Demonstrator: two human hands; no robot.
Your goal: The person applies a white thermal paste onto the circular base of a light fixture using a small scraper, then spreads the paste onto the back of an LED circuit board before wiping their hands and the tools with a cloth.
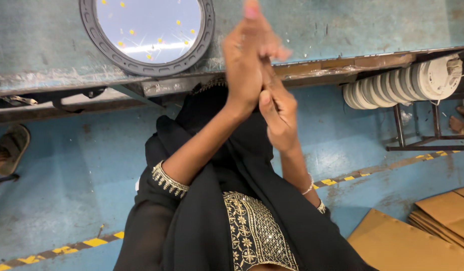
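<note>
Black fabric with gold embroidery fills the lower middle of the view, the person's sleeves (164, 183) trimmed in beaded gold at the cuffs. Both hands are raised together in front of the bench edge. The left hand (244, 60) stands upright with fingers straight and close together, palm turned toward the other hand. The right hand (277, 113) sits just beside and below it, fingers curled and resting against the left palm's heel; whether it pinches anything small I cannot tell, since the fingers blur together there. A thin bracelet (308, 185) circles the right wrist.

Behind the hands, on the worn blue-green bench (41, 45), lies a round lamp panel (149, 30) with a dark ribbed rim and a pale face dotted with small yellow chips, well apart from both hands. To the right, a row of white round housings (408, 80) rests on a metal rack. Flattened brown cardboard (423, 236) lies on the blue floor, near a yellow-and-black striped line (66, 248).
</note>
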